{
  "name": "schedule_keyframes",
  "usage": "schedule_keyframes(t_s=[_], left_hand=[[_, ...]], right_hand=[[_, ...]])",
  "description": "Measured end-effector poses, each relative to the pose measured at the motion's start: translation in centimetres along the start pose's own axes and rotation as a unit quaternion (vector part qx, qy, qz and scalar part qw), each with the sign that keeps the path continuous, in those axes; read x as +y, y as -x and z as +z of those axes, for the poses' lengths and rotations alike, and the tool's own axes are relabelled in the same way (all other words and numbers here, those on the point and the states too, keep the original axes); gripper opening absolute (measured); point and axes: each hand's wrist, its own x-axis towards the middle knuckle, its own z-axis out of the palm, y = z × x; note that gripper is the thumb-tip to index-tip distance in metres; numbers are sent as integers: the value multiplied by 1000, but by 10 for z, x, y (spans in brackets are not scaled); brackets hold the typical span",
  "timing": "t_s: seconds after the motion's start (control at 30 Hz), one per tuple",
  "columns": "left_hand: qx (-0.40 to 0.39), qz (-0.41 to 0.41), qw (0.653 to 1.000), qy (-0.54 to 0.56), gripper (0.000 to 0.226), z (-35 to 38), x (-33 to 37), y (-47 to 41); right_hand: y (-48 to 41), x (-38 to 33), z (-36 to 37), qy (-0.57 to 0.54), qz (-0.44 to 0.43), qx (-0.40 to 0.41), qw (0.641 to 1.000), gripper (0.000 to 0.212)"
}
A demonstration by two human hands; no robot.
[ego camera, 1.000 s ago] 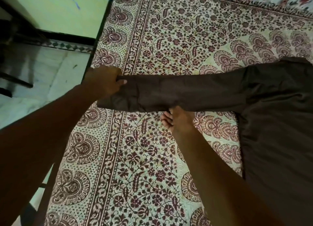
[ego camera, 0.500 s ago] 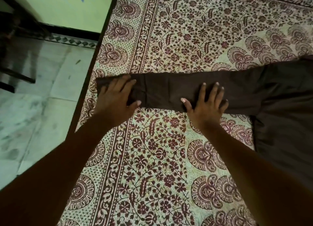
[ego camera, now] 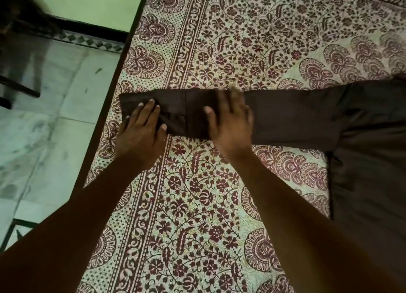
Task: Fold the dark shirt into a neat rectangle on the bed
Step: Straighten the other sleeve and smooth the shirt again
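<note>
The dark brown shirt lies on the bed's patterned cover, its body at the right edge of view. One long sleeve stretches flat to the left, ending near the bed's left edge. My left hand presses flat on the cuff end with straight fingers. My right hand lies flat on the sleeve just to the right of it, fingers spread and blurred. Much of the shirt's body is out of frame.
The bed's dark left edge runs diagonally, with pale floor tiles beyond it. A green wall and dark furniture legs stand at the far left. The floral bedcover extends far and near of the sleeve.
The left hand let go of the cuff and laid it flat. The right hand came from under the sleeve onto its top, then slid left toward the left hand.
</note>
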Motion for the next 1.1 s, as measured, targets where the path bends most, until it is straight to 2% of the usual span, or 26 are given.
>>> schedule_keyframes(t_s=[0.03,0.1,0.17,0.23,0.3,0.37,0.4,0.43,0.47,0.5,0.57,0.63,0.67,0.7,0.77,0.83,0.9,0.93,0.97,1.0,1.03,1.1], left_hand=[[9,-10,1000,7,65,-2,4,-1],[22,-12,1000,-14,60,-4,13,-5],[10,-12,998,-64,55,-5,23,-11],[-17,-30,993,-110,54,-4,33,-18],[-22,-70,988,-132,53,-3,48,-23],[-2,-108,985,-133,50,-4,67,-26],[10,-111,985,-134,48,-4,80,-26],[19,-93,987,-129,48,-2,94,-26],[22,-51,992,-114,49,1,111,-26],[15,9,996,-84,51,6,127,-24],[-14,161,986,-32,55,21,165,-22],[-54,286,956,-28,56,44,202,-24],[-79,311,947,-34,56,53,216,-28],[-99,311,944,-45,56,62,229,-34],[-96,278,951,-93,54,76,249,-47],[-61,194,967,-153,51,79,268,-53],[-62,73,985,-147,52,74,299,-56],[-63,35,988,-137,52,72,317,-57],[-49,42,989,-132,52,71,334,-59],[-28,94,988,-119,50,72,346,-60],[-18,180,979,-92,49,76,361,-62],[-66,354,932,-42,54,85,395,-71]], right_hand=[[5,17,-2,1,72,23,997,70],[12,48,-3,2,199,15,980,79],[13,65,0,35,230,-26,972,90],[10,66,3,76,140,-90,983,94],[6,60,1,103,-39,-155,982,85],[2,63,-10,83,-175,-178,965,73],[3,69,-18,59,-190,-163,966,69],[7,80,-27,34,-166,-125,978,66],[13,95,-35,14,-105,-69,992,64],[20,112,-42,10,-22,-7,1000,63],[36,155,-59,28,159,76,984,65],[47,199,-70,31,283,82,955,66],[49,214,-73,31,296,68,952,66],[50,229,-75,35,275,44,960,67],[51,247,-73,39,155,-51,986,67],[55,262,-73,19,30,-109,993,58],[67,280,-84,1,-3,-54,999,54],[76,291,-91,4,26,-6,1000,55],[86,303,-98,14,79,35,996,58],[97,313,-102,27,138,57,988,62],[107,323,-104,34,189,61,979,67],[122,339,-99,41,229,30,972,76]])
